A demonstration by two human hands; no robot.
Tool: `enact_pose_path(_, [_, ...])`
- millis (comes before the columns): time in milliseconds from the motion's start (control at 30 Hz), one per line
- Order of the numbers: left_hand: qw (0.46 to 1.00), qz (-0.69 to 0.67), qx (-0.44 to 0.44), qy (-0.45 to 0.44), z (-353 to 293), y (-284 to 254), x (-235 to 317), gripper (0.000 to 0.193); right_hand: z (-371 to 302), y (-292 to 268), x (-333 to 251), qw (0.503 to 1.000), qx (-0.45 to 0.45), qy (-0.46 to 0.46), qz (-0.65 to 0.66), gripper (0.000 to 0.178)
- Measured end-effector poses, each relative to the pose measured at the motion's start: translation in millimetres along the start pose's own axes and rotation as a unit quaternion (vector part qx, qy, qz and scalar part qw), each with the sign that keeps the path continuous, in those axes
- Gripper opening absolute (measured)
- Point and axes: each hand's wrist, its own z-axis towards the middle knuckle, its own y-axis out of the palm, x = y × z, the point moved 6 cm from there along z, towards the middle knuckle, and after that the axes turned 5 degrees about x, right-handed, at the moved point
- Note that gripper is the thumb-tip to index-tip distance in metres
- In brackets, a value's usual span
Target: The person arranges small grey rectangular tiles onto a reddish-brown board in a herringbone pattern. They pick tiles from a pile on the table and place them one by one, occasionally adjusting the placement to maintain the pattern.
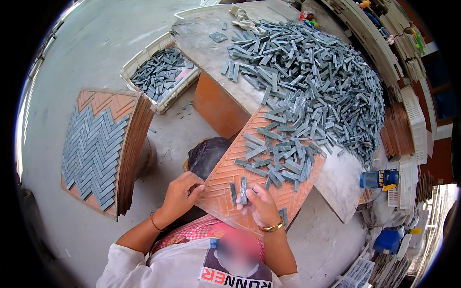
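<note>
My right hand (257, 205) pinches a narrow grey stone strip tile (244, 190) between thumb and fingers, upright above an orange herringbone-grooved board (223, 194). Close beside it, another strip tile (233, 193) lies on the board, and a further tile (283, 216) shows past my right wrist. My left hand (182, 193) is at the board's left corner with its fingers curled in; whatever they may hold is hidden. Loose strip tiles (276, 161) cover the upper part of the board, running into a large heap (312, 72) on the table.
On the left, a stack of orange boards (132, 158) carries grey tiles laid in herringbone. Behind it sits a cream crate (129, 72) of tile pieces. A blue bottle (377, 179) stands at the table's right edge, near white baskets (407, 182). A pale cloth (244, 20) lies beside the heap.
</note>
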Motion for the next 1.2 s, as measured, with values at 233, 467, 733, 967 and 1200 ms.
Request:
enact_pose_path(233, [1.000,-0.001,0.008,-0.015,-14,-5,-13,0.005,-1,46,-25,0.707,0.051,-0.394,-0.585,0.023])
enact_pose_path(467, [1.000,-0.023,0.012,-0.003,-13,-1,-11,0.005,6,62,-23,0.645,0.067,-0.446,-0.617,0.025])
enact_pose_path(733, [1.000,-0.011,0.017,0.022,-6,3,-6,0.007,25,45,-29,0.673,0.054,-0.427,-0.601,0.019])
enact_pose_path(967, [0.989,0.066,0.041,0.122,2,17,7,0.017,30,37,-31,0.761,0.038,-0.397,-0.511,0.024])
enact_pose_path(1200, [0.977,0.131,0.029,0.167,7,29,10,0.020,18,11,-47,0.788,0.096,-0.360,-0.490,0.023])
